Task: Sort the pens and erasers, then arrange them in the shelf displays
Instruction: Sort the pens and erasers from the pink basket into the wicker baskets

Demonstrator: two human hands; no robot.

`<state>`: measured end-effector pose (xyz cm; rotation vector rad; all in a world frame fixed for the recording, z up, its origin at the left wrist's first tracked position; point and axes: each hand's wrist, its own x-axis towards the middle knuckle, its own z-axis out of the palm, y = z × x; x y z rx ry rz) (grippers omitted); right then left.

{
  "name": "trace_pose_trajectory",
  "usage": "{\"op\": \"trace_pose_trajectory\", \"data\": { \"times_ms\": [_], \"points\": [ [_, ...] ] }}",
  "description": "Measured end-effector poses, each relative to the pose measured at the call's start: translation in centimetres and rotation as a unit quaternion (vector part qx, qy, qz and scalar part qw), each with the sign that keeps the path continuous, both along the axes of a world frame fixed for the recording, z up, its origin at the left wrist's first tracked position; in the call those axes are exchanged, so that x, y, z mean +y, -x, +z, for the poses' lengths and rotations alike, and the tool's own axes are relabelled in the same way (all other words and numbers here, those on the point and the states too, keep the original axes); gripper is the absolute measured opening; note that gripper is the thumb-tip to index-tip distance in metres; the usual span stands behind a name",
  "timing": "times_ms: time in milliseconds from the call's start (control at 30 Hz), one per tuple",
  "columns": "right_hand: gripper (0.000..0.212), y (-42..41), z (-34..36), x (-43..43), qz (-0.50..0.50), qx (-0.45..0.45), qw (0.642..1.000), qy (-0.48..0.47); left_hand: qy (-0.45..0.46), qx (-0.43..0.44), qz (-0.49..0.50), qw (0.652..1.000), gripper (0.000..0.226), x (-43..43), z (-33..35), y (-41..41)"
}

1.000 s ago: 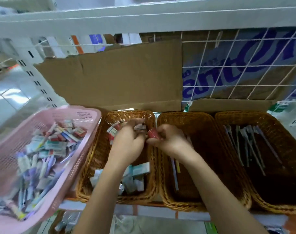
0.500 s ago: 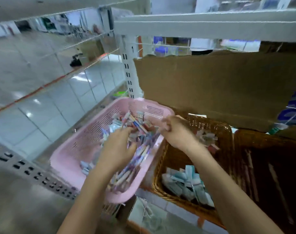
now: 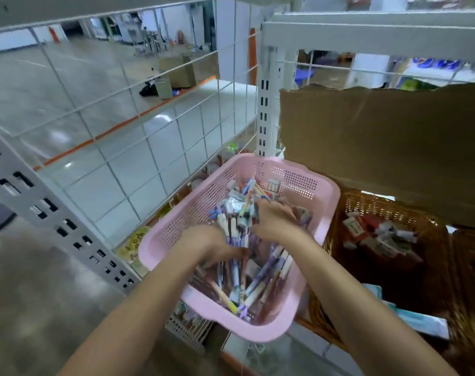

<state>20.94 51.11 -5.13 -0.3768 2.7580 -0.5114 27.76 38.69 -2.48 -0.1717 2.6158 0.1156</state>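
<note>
The left hand (image 3: 207, 241) and right hand (image 3: 272, 221) dig into the pens (image 3: 258, 283) in the pink basket (image 3: 324, 226). Their fingers are mostly hidden, so I cannot tell if they grip anything.

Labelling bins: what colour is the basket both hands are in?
Pink basket, perforated walls; head view.

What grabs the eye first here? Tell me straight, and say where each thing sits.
The pink basket in the middle stands out first, heaped with pens and erasers, with the left hand and the right hand both down in the heap. Just to its right sits a brown wicker basket with small packets at its far end. A big sheet of cardboard stands behind it.
</note>
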Motion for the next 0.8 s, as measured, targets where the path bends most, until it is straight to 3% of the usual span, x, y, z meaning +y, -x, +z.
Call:
{"op": "trace_pose_trajectory", "data": {
  "times_ms": [100, 200, 433, 500, 633, 800],
  "points": [
    [0.074, 0.2, -0.5, 0.0, 0.012, -0.015, 1.0, 0.012, -0.018, -0.009, 0.017, 1.0, 0.057, -0.5, -0.5, 0.9],
    [0.069, 0.5, -1.1, 0.2, -0.002, -0.032, 0.999, 0.02, -0.103, 0.038, 0.035, 0.993, 0.035, -0.9, -0.1, 1.1],
    [0.059, 0.1, -0.7, 0.3, -0.027, -0.045, 0.998, 0.043, -0.171, 0.072, 0.086, 0.979, 0.027, -1.8, -1.3, 1.1],
    [0.058, 0.1, -0.3, 0.3, -0.025, -0.033, 0.998, 0.055, -0.224, 0.093, 0.137, 0.96, 0.014, -2.6, -1.7, 1.3],
    [0.051, 0.0, 2.1, -0.1, -0.037, 0.052, 0.993, 0.096, -0.334, 0.127, 0.201, 0.912, 0.03, -3.0, -1.5, 1.0],
    [0.037, 1.1, 3.0, -2.5, 0.024, 0.11, 0.988, 0.11, -0.432, 0.176, 0.26, 0.846, 0.026, -3.1, -0.9, 0.6]
  ]
}}
